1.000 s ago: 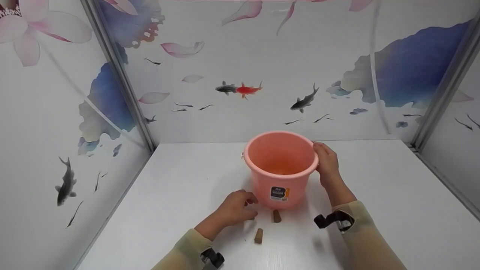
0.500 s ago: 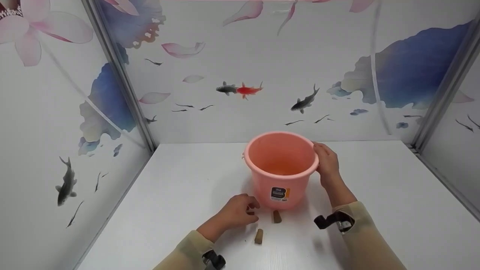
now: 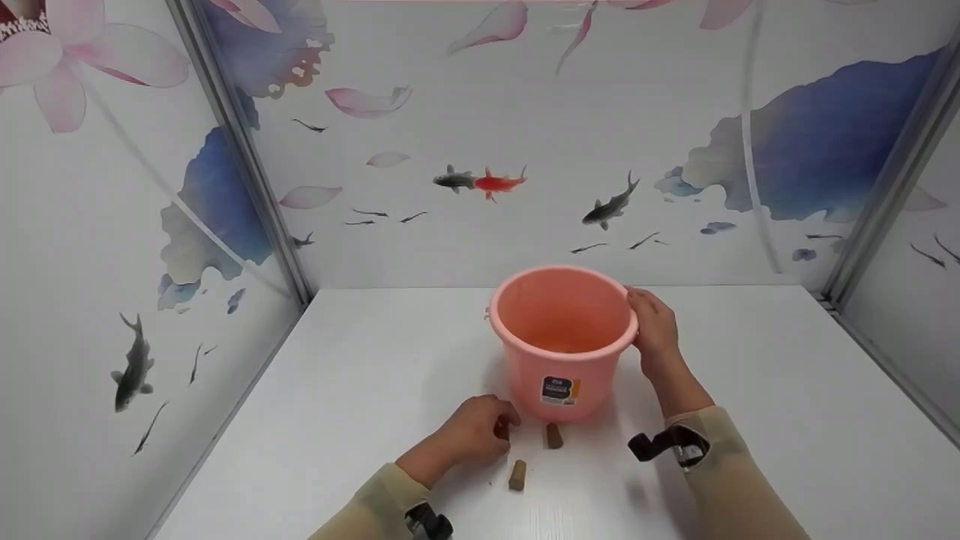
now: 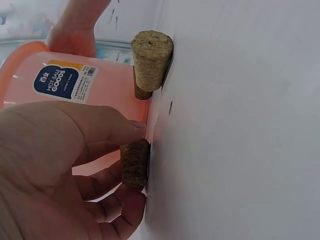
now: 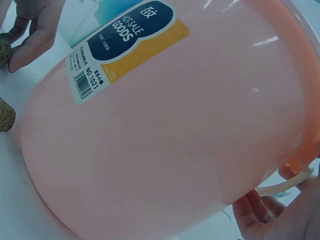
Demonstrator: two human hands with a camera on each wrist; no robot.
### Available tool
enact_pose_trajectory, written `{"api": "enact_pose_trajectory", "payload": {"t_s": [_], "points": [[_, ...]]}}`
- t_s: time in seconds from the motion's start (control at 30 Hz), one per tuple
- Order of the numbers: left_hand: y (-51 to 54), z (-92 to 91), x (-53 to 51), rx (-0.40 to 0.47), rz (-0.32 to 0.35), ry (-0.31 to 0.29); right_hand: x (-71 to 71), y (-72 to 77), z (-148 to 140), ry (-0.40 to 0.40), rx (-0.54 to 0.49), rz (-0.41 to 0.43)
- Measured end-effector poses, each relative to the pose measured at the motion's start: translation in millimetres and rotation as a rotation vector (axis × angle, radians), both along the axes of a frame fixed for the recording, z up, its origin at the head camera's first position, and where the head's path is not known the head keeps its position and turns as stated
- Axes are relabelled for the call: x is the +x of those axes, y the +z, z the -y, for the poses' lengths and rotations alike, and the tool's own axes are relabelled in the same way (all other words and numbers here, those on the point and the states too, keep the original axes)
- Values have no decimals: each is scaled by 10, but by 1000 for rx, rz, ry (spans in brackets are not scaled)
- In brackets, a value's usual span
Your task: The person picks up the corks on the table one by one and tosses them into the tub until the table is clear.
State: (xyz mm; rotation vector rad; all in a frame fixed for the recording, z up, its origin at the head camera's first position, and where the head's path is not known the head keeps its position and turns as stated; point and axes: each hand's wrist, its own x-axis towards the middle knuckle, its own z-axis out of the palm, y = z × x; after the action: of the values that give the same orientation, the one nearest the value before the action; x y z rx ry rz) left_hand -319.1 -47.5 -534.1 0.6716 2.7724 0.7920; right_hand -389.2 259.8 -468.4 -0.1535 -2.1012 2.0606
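Note:
A pink bucket (image 3: 525, 382) stands upright on the white table, its label facing me. My right hand (image 3: 656, 322) holds it at the right side of the rim; in the right wrist view, that hand's fingers (image 5: 247, 207) are curled by the rim and the pale handle (image 5: 285, 187). Left of the bucket's base, my left hand (image 3: 476, 431) pinches a cork stopper (image 4: 134, 165) between thumb and fingers, low by the tabletop. A second cork stopper (image 3: 553, 436) is just in front of the bucket, and a third cork stopper (image 3: 517, 475) stands closer to me.
White tabletop (image 3: 360, 360) spreads around the bucket. A back wall (image 3: 450, 255) with painted fish and petals rises behind it, and side walls (image 3: 67, 262) flank the table. Small dark specks lie near the corks.
My left hand has moved slightly down, and its fingers have closed on the cork stopper beside it. The right hand and the bucket stay in place.

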Motion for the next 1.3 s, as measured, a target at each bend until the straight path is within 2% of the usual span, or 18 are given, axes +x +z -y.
{"api": "enact_pose_trajectory", "payload": {"t_s": [0.37, 0.73, 1.3], "points": [[-18, -12, -5, 1, -3, -22, -14, -5, 5, -8, 16, 12], [13, -11, -3, -11, 5, -25, -23, -17, 4, -4, 10, -3], [19, -19, -10, 1, 49, -7, -17, -8, -10, 3, 0, 9]]}}
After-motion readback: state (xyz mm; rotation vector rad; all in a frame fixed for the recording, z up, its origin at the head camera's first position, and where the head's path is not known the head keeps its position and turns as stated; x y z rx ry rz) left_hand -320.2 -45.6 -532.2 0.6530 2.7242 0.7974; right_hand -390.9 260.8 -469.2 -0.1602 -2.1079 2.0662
